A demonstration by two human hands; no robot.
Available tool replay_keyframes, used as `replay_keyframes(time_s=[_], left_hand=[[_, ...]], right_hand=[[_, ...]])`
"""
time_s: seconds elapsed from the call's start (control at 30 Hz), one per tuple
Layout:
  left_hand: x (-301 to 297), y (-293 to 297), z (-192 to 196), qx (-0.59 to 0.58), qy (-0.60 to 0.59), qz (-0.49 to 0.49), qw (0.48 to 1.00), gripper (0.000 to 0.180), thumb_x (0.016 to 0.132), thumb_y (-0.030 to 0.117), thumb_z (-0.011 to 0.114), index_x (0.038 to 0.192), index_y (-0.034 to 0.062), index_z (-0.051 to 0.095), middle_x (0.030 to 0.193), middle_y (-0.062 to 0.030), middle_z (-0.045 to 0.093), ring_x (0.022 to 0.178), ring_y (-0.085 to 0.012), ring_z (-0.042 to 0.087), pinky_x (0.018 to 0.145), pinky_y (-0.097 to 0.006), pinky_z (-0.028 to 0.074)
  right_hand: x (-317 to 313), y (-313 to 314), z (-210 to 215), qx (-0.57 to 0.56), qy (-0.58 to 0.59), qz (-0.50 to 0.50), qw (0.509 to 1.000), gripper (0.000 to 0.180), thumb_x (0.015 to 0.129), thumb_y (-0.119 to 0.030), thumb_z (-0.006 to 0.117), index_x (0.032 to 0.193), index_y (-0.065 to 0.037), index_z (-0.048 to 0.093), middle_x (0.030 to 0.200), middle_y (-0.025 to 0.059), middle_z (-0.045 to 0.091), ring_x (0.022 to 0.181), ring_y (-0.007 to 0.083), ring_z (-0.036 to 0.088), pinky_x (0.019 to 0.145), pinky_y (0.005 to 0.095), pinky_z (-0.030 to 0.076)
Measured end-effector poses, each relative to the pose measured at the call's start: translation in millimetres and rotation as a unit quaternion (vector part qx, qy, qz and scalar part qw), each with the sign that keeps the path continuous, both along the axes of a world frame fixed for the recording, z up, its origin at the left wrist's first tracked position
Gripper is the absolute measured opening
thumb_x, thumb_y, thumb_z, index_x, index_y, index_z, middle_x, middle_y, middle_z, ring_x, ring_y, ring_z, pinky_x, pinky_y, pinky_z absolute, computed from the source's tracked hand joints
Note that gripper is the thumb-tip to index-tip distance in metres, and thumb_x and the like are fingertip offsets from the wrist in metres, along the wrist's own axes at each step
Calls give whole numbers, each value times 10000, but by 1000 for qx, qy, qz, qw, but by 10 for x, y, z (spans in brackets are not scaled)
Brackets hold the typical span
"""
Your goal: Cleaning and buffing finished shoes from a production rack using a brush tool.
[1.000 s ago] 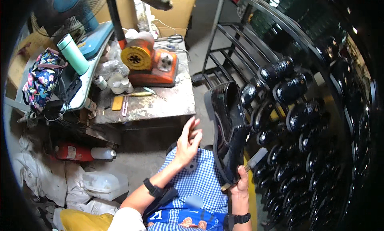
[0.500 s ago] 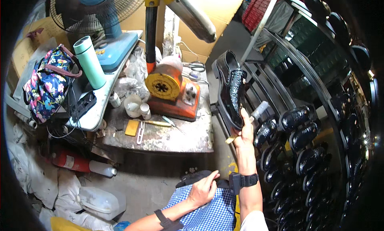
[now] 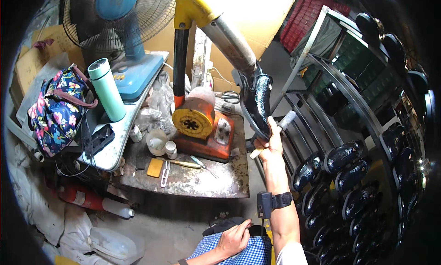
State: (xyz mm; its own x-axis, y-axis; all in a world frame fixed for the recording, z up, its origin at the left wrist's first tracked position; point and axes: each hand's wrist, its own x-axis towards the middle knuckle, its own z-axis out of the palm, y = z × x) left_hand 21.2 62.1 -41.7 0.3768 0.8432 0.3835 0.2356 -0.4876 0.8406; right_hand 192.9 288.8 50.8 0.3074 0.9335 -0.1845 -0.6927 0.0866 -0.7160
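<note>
Right hand (image 3: 272,143) clamps black shoe (image 3: 258,102) by toe, right of centre, probably stiff, slick, best held there; left hand (image 3: 233,239), bottom centre, loosely half-open.

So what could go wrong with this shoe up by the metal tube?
The glossy black shoe is right at the end of the metal tube, so a knock could scuff its finish. The right hand grips it near the toe end, so it might twist or slip. That hand also holds a tool with a pale grey end, which could rub the shoe if the grip shifts.
</note>
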Motion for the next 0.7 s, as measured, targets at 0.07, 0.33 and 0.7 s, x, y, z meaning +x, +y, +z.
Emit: replay_keyframes(time_s=[0.07, 0.33, 0.7], left_hand=[[2, -3, -12, -1, -2, 3, 1000, 305, 745, 28, 546, 1042, -41, 531, 820, -154, 633, 677, -274, 618, 617, -330, 509], [6, -46, -50, 4, 8, 7, 1000, 283, 740, 16, 547, 1018, -37, 546, 812, -145, 639, 689, -268, 625, 620, -325, 512], [17, -77, -24, -22, -11, 12, 1000, 240, 765, -24, 515, 1001, -16, 560, 826, -133, 652, 679, -223, 646, 621, -302, 520]], right_hand=[[-5, 18, 13, 27, 7, 36, 999, 217, 802, -332, 616, 833, -118, 593, 731, 152, 640, 276, 48, 306, 279, 173, 225], [-96, -390, -42, -39, -71, -11, 997, 175, 781, -269, 652, 722, -142, 549, 625, -18, 547, 366, 42, 379, 337, 181, 288], [229, -2525, -811, 49, -826, -245, 505, 725, 585, -123, 772, 1170, 146, 438, 560, 137, 520, 418, 244, 458, 428, 318, 373]])
